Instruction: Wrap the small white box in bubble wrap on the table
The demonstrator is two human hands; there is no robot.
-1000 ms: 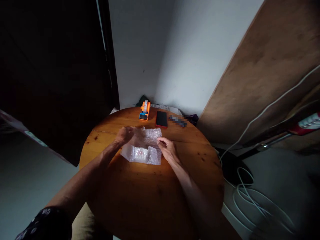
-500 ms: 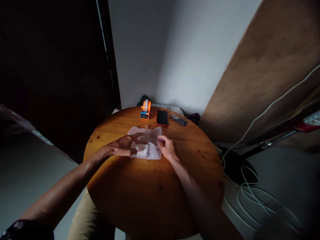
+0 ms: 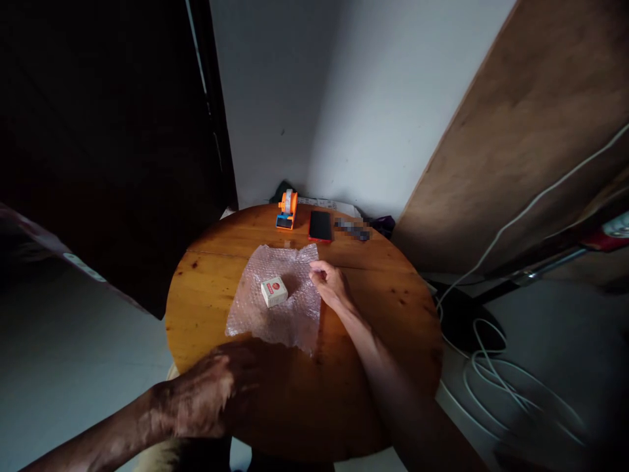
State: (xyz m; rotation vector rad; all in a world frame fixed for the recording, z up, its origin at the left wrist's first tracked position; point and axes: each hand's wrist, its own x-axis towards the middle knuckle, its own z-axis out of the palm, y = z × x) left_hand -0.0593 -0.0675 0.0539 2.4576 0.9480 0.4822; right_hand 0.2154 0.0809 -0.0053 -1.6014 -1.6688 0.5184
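I see the small white box (image 3: 274, 292) mid-sheet on the bubble wrap (image 3: 289, 318), which lies flat on the tabletop (image 3: 354, 367), right hand (image 3: 330, 285) pinching the wrap's right edge, left hand (image 3: 211, 393) loosely curled at its near edge, grip unclear, tape dispenser (image 3: 286, 211) and phone (image 3: 320, 225) beyond its far edge.

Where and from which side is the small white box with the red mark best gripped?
Probably pinch the small white box across its long side faces, from above: it lies flat and alone on the clear bubble wrap sheet, sides exposed.
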